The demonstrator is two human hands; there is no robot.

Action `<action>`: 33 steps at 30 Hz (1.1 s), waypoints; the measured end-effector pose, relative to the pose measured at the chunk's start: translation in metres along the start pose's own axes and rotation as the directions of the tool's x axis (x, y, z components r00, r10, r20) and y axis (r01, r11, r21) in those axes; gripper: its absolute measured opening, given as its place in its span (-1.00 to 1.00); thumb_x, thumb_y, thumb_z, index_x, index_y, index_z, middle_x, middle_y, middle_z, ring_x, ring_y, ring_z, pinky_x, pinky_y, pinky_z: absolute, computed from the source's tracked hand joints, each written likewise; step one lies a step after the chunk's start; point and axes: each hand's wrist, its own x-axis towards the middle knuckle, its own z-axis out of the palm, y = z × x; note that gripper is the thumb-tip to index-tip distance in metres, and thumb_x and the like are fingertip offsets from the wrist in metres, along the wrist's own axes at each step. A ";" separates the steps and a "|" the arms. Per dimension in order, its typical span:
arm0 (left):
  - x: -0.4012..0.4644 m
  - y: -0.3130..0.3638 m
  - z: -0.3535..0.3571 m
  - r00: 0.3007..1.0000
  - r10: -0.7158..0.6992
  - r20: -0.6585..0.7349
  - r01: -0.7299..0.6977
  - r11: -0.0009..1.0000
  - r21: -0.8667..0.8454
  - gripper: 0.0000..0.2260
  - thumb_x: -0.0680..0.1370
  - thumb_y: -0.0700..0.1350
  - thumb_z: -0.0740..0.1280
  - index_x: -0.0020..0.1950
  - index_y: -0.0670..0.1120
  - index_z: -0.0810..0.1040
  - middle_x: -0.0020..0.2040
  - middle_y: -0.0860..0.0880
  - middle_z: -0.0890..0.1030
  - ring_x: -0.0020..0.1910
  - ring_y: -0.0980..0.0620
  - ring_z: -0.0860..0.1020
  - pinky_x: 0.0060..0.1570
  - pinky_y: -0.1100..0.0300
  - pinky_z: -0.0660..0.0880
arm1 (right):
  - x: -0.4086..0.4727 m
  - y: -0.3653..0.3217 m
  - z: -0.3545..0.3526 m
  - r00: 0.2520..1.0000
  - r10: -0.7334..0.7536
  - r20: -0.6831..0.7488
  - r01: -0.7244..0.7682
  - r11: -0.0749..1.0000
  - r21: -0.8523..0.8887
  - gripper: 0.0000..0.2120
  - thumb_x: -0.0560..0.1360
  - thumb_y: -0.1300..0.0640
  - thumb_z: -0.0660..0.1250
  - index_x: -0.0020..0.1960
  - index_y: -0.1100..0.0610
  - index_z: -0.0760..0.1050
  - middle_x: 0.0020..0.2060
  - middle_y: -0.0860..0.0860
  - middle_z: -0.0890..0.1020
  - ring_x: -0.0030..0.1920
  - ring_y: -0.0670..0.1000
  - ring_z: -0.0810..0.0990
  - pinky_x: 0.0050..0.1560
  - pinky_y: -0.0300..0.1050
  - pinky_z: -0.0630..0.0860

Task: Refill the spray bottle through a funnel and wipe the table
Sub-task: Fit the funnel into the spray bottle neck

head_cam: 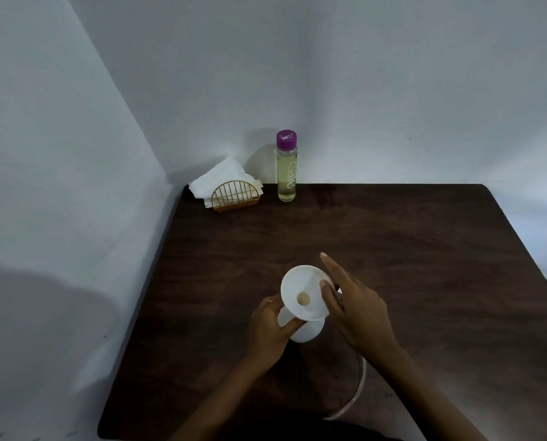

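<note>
Seen from the head camera, a white funnel (304, 292) sits in the neck of a white spray bottle (302, 326) near the front middle of a dark wooden table (424, 249). The left hand (270, 326) curls round the bottle just under the funnel, while the right hand (353, 305) rests its thumb on the funnel's rim, its other fingers straight and holding nothing. Both pieces look like thin, light plastic, stiff but easily tipped, so the firm hold belongs low on the bottle's body, with only a light touch on the rim. The funnel's bowl is wide and its hole shows pale tan. A clear refill bottle (286, 167) of yellowish liquid, purple-capped, stands by the back wall beside paper napkins (221, 178) in a gold wire holder (235, 195).
</note>
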 end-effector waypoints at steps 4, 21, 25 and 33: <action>0.000 -0.002 0.000 1.000 -0.012 0.013 0.012 0.999 -0.035 -0.58 0.46 -0.01 0.45 0.28 -0.10 0.50 0.22 -0.06 0.54 0.22 -0.01 0.50 0.19 0.14 0.47 | 0.000 -0.003 -0.001 0.996 0.065 0.062 -0.066 0.998 0.017 -0.51 0.60 -0.04 0.13 0.50 -0.05 0.14 0.28 -0.04 0.53 0.14 -0.09 0.57 -0.11 -0.32 0.36; 0.052 -0.035 -0.041 0.993 -0.116 0.013 0.114 0.945 -0.308 -0.71 0.52 -0.18 0.39 0.13 0.17 0.52 0.12 0.00 0.62 0.09 0.10 0.58 0.06 0.22 0.50 | 0.076 0.066 0.020 0.860 0.494 0.128 -0.481 0.699 0.529 -0.84 0.54 0.29 0.24 -0.12 0.15 0.57 -0.27 0.07 0.62 -0.27 0.01 0.58 -0.33 -0.23 0.50; 0.131 -0.018 -0.046 0.986 -0.149 0.078 0.164 0.959 -0.233 -0.66 0.55 -0.13 0.35 0.28 0.11 0.41 0.22 -0.02 0.53 0.11 0.10 0.54 -0.05 0.30 0.48 | 0.149 0.077 0.032 0.879 0.389 0.275 -0.473 0.779 0.411 -0.90 0.54 0.27 0.27 0.01 0.11 0.49 -0.09 0.14 0.61 -0.20 0.02 0.59 -0.36 -0.32 0.49; 0.278 0.043 -0.033 0.988 -0.114 0.100 0.134 0.965 -0.224 -0.24 0.46 -0.05 0.46 0.53 -0.03 0.11 0.50 -0.07 0.27 0.43 -0.11 0.31 0.35 -0.02 0.37 | 0.296 0.037 0.051 0.953 0.268 0.139 -0.301 0.881 0.365 -0.29 0.35 0.17 0.52 0.40 0.16 0.25 0.22 0.15 0.43 0.20 0.09 0.47 0.16 -0.05 0.47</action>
